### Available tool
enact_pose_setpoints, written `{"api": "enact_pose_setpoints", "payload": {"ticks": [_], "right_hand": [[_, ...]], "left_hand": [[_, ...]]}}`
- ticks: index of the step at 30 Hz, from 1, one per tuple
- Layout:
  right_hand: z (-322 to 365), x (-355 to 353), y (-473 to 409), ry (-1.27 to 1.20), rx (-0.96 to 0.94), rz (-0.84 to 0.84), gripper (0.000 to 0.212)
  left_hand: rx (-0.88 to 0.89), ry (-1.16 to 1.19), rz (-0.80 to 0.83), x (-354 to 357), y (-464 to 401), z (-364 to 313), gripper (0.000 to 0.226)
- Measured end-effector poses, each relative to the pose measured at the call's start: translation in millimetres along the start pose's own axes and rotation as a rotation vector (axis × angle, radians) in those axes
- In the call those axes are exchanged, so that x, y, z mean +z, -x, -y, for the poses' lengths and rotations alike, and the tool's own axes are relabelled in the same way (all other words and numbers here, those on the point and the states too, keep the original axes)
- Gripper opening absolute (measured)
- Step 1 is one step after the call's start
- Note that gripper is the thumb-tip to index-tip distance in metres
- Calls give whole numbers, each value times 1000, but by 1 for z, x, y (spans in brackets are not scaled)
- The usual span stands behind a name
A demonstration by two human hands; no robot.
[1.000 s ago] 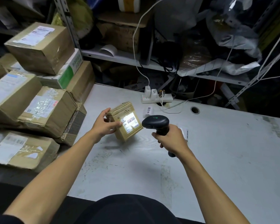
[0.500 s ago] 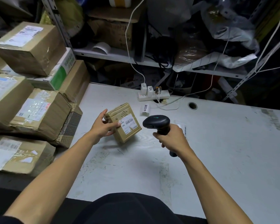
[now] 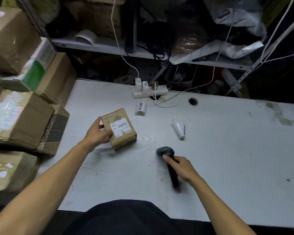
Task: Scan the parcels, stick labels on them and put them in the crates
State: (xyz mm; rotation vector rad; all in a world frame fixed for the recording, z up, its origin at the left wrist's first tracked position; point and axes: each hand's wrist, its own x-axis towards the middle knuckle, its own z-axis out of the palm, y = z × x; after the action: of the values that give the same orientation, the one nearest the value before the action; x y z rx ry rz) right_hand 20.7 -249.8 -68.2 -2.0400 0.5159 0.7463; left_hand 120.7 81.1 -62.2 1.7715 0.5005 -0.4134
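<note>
- Parcel (image 3: 120,128): a small brown carton stood on the white table (image 3: 227,150), label face turned up and towards the person, most likely so the barcode stayed readable and a fresh label could go on that flat side.
- Left hand (image 3: 98,134) gripped the carton's near-left edge, thumb on the top face by the printed label (image 3: 120,127) and fingers wrapped behind; I judged this grip steadied the box on the table rather than carried it.
- Right hand (image 3: 180,167) lay over the black scanner (image 3: 168,162), whose handle ran back towards the person and whose head pointed roughly at the carton. The fingers looked loosely curled round the handle with the forefinger stretched along the head; motion blur there kept me from telling whether the tool was flat on the table or just above it.
- Scanner and carton were apart, with bare table between, which suggested the scan step was finished and labelling came next.
- Two small white label rolls (image 3: 140,108) (image 3: 178,128) lay beyond the hands, within reach of the right hand, probably kept there for that step.
- Stacked cartons (image 3: 24,119) waited along the left edge of the table, close to the left hand for the next pick.
- Crates could not be seen anywhere in view.
- Power strip (image 3: 150,89) sat at the table's far edge, clear of the work.
</note>
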Motion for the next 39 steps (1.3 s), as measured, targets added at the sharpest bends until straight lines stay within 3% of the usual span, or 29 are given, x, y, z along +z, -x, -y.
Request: {"api": "enact_pose_setpoints", "payload": {"ticks": [2, 5, 8, 10, 14, 17, 20, 24, 26, 34, 39], "right_hand": [[-2, -10, -13, -109, 3, -145, 56], [5, -32, -48, -182, 14, -388, 46], [20, -51, -88, -170, 90, -372, 54], [28, -58, -113, -102, 149, -350, 57], [40, -62, -136, -183, 201, -317, 17], [60, -52, -132, -320, 160, -254, 13], [99, -32, -98, -556, -23, -84, 10], [139, -6, -45, -725, -241, 238, 16], [145, 1, -29, -720, -311, 312, 20], [146, -7, -4, -878, -371, 467, 26], [150, -3, 8, -919, -382, 471, 23]], "left_hand": [[17, -52, -30, 4, -2, 0, 49], [38, -160, -126, 10, -6, -1, 59], [-16, -271, -232, 15, -10, -8, 89], [-7, -306, -301, 16, -11, -15, 90], [107, -352, -380, 18, -3, -29, 78], [316, -420, -372, 23, 9, -35, 66], [553, -437, -178, 33, 17, -40, 61], [761, -526, 120, 52, 30, -60, 103], [860, -540, 170, 56, 36, -70, 101], [849, -450, 182, 26, 53, -85, 49], [697, -329, 126, 12, 60, -77, 61]]}}
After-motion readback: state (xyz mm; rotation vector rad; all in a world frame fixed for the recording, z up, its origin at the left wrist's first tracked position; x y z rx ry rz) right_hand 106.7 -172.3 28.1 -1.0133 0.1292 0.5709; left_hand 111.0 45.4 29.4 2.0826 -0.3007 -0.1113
